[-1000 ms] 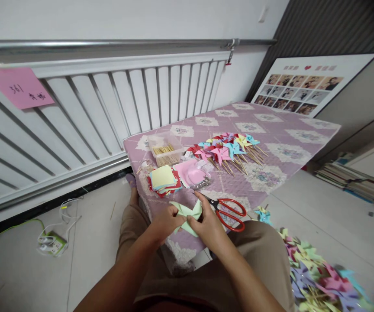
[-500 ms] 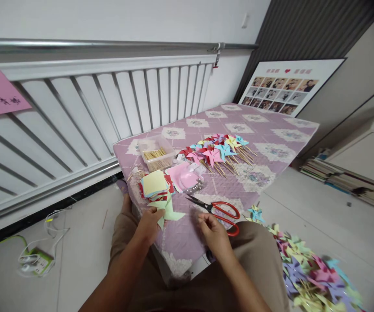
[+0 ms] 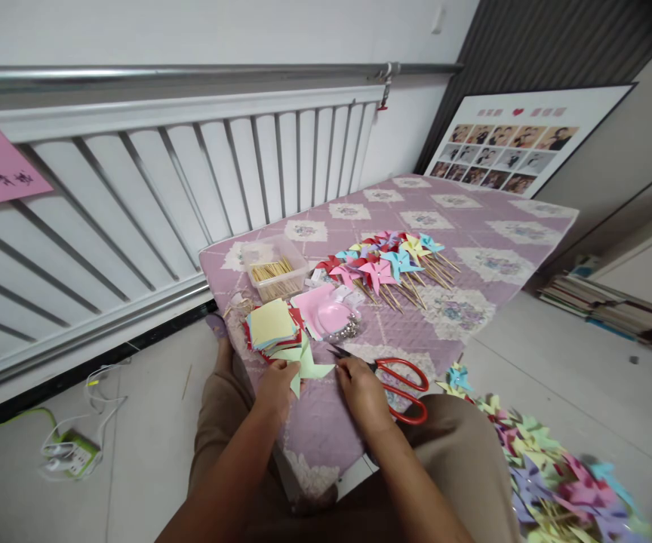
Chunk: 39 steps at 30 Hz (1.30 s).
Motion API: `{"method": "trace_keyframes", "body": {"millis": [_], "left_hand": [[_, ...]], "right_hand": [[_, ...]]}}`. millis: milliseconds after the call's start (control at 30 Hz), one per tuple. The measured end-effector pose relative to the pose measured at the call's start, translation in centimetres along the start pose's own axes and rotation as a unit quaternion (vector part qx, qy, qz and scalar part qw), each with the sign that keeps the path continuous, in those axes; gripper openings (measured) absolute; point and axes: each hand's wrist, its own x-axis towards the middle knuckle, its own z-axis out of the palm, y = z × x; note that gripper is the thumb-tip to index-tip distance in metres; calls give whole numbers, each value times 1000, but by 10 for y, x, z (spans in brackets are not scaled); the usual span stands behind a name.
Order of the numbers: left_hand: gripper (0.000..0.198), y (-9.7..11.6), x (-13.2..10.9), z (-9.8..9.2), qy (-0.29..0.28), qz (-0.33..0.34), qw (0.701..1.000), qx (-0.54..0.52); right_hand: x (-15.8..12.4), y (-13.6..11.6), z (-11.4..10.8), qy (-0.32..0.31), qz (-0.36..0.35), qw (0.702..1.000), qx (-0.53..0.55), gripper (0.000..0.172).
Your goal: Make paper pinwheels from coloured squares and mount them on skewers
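The left hand (image 3: pixel 277 385) pinches the pale green paper pinwheel (image 3: pixel 307 363) at its left; the right hand (image 3: pixel 361 388), fingers bunched, is by its right tip, hold unclear.

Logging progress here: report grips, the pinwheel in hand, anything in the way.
Left grip holding green pinwheel; right grip at its tip, contact unclear. Pinwheel folded, no stick visible. Scissors close by, partly hidden behind right grip.

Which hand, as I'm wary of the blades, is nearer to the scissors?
Right. The right hand is beside the scissors, partly hiding the blades; contact is unclear. The left hand is farther off, to the scissors' left, pinching the pale green paper.
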Motion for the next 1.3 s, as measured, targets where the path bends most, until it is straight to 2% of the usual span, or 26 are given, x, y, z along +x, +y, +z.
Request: {"method": "trace_keyframes", "body": {"millis": [300,533,733,867,1000,1300], "left_hand": [[5,-7,4,-2,7,-9,1000,-22],[2,-8,7,-5,9,-30,998,-52],[6,-7,6,-4,11,-38,995,-86],[8,-7,7,-2,27,-35,996,-84],[7,-10,9,0,32,-26,996,-74],[15,-12,7,5,36,4,999,-12]], "right_hand": [[2,-6,2,-35,7,996,-86,21],[2,-4,0,-37,0,995,-90,20],[5,-2,7,-26,-7,997,-74,17],[8,0,9,-6,-19,999,-29,17],[6,6,4,26,-34,997,60,14],[-8,17,0,112,12,957,268,14]]}}
